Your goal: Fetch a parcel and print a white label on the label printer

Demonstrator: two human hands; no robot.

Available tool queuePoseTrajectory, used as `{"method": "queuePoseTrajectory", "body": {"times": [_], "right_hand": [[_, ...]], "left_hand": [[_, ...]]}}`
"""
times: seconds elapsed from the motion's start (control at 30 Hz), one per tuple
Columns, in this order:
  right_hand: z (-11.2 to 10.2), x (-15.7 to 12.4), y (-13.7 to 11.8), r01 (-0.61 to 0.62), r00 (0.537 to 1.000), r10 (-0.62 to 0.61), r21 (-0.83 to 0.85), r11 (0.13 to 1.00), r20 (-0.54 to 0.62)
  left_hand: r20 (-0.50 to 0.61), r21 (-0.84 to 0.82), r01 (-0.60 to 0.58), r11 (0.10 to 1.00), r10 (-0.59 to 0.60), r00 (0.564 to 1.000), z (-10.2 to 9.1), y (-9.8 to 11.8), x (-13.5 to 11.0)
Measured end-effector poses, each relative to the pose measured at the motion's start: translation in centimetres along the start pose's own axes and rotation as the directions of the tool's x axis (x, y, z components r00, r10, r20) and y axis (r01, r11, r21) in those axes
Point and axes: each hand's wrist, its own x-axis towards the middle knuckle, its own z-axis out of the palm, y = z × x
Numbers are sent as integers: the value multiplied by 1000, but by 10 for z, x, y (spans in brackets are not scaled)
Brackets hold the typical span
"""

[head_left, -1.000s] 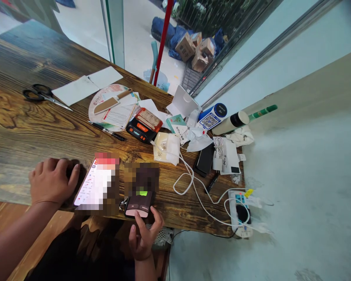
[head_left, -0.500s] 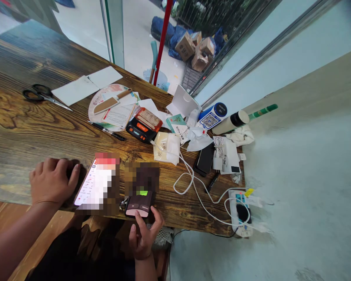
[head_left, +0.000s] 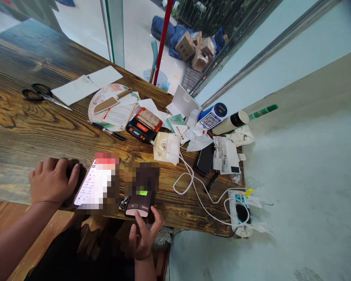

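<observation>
My left hand [head_left: 52, 182] rests palm down near the front edge of the wooden table [head_left: 14, 136], thumb spread apart, holding nothing that I can see. Just right of it lies a large phone [head_left: 86, 189] with a bright white and red screen, partly blurred by pixel blocks. A second, dark phone [head_left: 137, 206] lies farther right, its upper part also pixelated. My right hand [head_left: 144, 236] has its index fingertip at the pale bottom strip of that screen. Its other fingers are spread and it grips nothing.
Scissors [head_left: 41, 95], a pen [head_left: 107, 130], a black-orange device [head_left: 144, 125] and a tissue pack [head_left: 166, 148] lie beyond the phones. White cables [head_left: 190, 173] run to a power strip [head_left: 240, 212] by the wall. A blue can [head_left: 212, 116] stands against the glass.
</observation>
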Motion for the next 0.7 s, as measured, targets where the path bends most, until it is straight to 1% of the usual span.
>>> {"method": "queuePoseTrajectory", "body": {"times": [0.27,0.53,0.7], "right_hand": [[-3,0,1,-40,999,40,-7,999,10],[-1,0,-1,-80,997,79,-44,996,-6],[-2,1,-1,-85,996,86,-51,995,27]], "left_hand": [[-18,-1,0,1000,0,1000,0,1,0],[-4,15,-3,1000,3,1000,1,-1,0],[4,17,2,1000,-3,1000,1,0,0]]}}
